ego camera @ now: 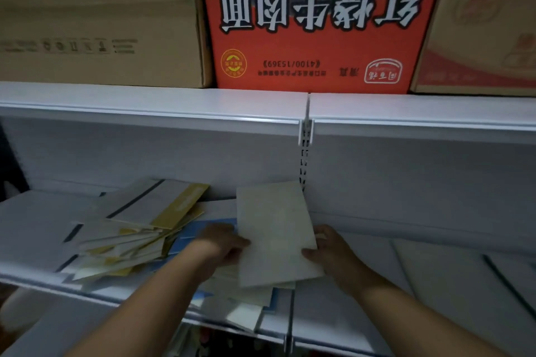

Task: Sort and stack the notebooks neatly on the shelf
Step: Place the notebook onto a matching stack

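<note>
i see a white shelf (37,229) with a top shelf (150,103) over it. on the top shelf sit a brown box (95,17), a red box (313,38) (its words are upside down) and a tan box (478,38), side by side. on the shelf, to the left, lies a messy pile (130,238) of notebooks, white and yellow, fanned out. blue notebooks (208,226) lie flat just beside the pile, under my hands. one pale notebook (275,235) is tilted up above them, near the post (304,153). my left hand (223,243) holds its left edge and my right hand (332,253) holds its right edge, thumb on the cover.
</note>
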Demonstrator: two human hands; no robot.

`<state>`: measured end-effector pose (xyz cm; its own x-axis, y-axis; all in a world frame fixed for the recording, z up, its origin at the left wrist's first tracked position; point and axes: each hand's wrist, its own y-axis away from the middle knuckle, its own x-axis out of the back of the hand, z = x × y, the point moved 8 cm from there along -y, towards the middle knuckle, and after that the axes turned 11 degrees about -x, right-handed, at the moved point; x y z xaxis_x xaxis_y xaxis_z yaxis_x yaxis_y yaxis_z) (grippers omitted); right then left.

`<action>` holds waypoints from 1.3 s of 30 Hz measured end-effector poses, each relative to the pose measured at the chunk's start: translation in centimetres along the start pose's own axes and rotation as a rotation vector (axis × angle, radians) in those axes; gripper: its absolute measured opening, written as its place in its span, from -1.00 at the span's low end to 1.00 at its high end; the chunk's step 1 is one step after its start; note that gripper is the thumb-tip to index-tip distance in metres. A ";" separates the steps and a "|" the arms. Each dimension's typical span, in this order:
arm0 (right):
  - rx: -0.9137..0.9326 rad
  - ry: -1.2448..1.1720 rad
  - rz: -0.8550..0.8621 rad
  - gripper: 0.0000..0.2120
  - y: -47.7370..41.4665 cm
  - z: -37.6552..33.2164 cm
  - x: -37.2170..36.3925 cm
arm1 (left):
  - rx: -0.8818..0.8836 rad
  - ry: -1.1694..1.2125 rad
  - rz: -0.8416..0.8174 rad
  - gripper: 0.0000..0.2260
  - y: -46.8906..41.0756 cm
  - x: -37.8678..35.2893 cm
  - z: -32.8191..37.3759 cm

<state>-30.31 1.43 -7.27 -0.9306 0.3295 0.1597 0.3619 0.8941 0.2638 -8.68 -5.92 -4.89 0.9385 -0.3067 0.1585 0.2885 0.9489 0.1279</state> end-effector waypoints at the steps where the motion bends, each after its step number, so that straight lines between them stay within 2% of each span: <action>1: 0.019 -0.014 -0.007 -0.70 0.6 0.0 0.5 | -0.003 0.043 -0.046 -0.86 0.1 -0.6 -0.1; 3: 0.039 -0.023 -0.003 -0.70 1.6 0.1 1.5 | -0.017 0.085 -0.102 -0.94 0.5 -1.4 0.3; 12: 0.030 -0.075 0.103 -0.67 5.9 0.6 5.5 | -0.108 0.174 -0.366 -0.85 2.5 -4.8 0.9; 18: -0.040 -0.018 0.042 -0.65 8.4 0.9 8.3 | -0.054 0.399 -0.402 -0.83 2.9 -5.8 0.4; 22: -0.083 0.024 -0.030 -0.66 9.5 1.7 10.1 | -0.008 0.257 -0.475 -0.81 3.8 -7.5 0.4; 25: -0.103 0.051 -0.055 -0.66 10.0 2.4 11.6 | 0.011 0.129 -0.597 -0.73 4.9 -10.0 0.7; 31: -0.116 0.127 -0.134 -0.61 11.0 3.0 16.1 | 0.075 0.133 -0.719 -0.60 6.2 -16.2 1.1; 35: -0.100 0.157 -0.047 -0.74 11.6 3.7 20.8 | 0.000 0.097 -0.758 -0.34 7.0 -21.0 2.2; 39: -0.074 -0.084 0.088 -0.84 11.6 4.5 26.2 | -0.070 0.192 -0.667 -0.72 7.0 -24.5 3.1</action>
<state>-50.69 21.81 -4.27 -0.8952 0.4329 0.1056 0.4426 0.8368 0.3222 -30.23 8.03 -4.82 0.5713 -0.8135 -0.1091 0.8207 0.5666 0.0731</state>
